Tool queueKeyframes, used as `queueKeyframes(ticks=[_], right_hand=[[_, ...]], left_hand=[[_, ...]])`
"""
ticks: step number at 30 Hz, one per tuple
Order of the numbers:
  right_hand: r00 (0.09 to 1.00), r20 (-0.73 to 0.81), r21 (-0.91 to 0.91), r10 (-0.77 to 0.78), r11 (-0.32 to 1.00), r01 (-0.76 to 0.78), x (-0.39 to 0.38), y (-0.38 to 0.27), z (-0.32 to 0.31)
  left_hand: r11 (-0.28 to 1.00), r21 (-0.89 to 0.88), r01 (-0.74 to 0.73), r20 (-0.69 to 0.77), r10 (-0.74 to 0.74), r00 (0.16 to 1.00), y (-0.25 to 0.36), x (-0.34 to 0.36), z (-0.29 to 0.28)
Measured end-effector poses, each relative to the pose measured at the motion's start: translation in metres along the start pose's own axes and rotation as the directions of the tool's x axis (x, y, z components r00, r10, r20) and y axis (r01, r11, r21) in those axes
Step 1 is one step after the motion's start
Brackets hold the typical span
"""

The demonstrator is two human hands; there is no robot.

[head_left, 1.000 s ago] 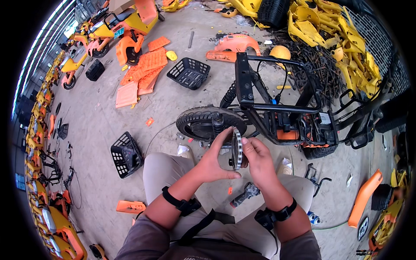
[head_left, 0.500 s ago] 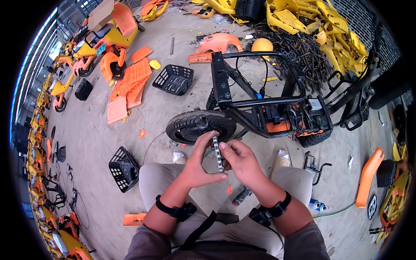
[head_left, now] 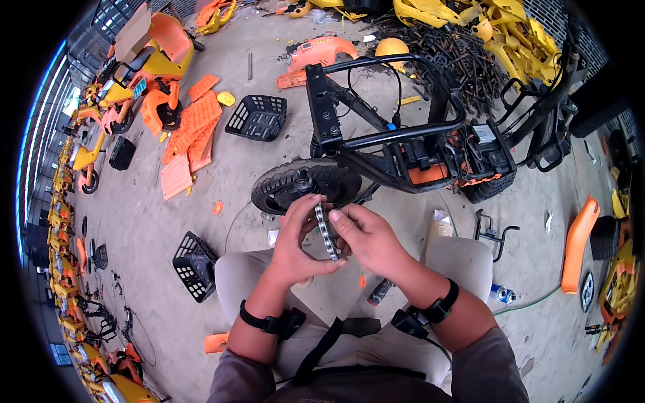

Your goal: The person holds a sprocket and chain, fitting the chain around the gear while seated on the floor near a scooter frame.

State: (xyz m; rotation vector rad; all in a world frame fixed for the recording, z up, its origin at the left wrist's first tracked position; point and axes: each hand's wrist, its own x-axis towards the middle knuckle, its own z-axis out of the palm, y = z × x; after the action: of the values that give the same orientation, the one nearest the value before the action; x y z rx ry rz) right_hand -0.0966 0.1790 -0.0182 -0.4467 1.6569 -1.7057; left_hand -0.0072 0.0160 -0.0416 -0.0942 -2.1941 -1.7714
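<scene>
A short length of silver roller chain (head_left: 326, 232) is between my hands, above my lap. My left hand (head_left: 294, 238) curves around it, fingertips by the upper end and thumb by the lower end. From the other side, my right hand (head_left: 368, 235) is closed on the chain, thumb lying against the links. Some right fingers are hidden behind it. Just beyond my hands are the black rear wheel (head_left: 265, 195) and the bare black frame (head_left: 396, 141) of a stripped two-wheeler, with wiring and a battery area exposed.
Black plastic baskets (head_left: 256, 118) (head_left: 194, 267) and orange panels (head_left: 191, 138) lie on the concrete floor. A dark handheld tool (head_left: 381, 291) lies between my legs. Spray cans (head_left: 502, 294) stand right of my knee. Yellow body parts (head_left: 521, 50) and dark metal pieces are heaped at the far right.
My hands and the chain have shifted slightly left in the picture, and the whole view has moved a little. The grip on the chain looks much the same.
</scene>
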Motion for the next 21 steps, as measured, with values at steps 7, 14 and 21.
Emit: queueKeyframes(ticks=[7,14,21], right_hand=[[0.992,-0.124,-0.122,-0.034,0.992,0.019,0.016,-0.006,-0.052],[0.978,-0.199,-0.378,-0.070,0.926,-0.011,0.017,0.017,-0.074],[0.994,-0.108,-0.581,0.028,0.809,-0.086,0.035,0.051,-0.083]], left_hand=[[0.980,-0.196,0.036,0.007,-0.036,0.999,0.005,-0.004,-0.005],[0.977,-0.204,-0.065,-0.180,0.028,0.983,0.032,-0.011,-0.002],[0.992,0.004,-0.126,-0.206,0.124,0.971,0.082,-0.012,0.000]])
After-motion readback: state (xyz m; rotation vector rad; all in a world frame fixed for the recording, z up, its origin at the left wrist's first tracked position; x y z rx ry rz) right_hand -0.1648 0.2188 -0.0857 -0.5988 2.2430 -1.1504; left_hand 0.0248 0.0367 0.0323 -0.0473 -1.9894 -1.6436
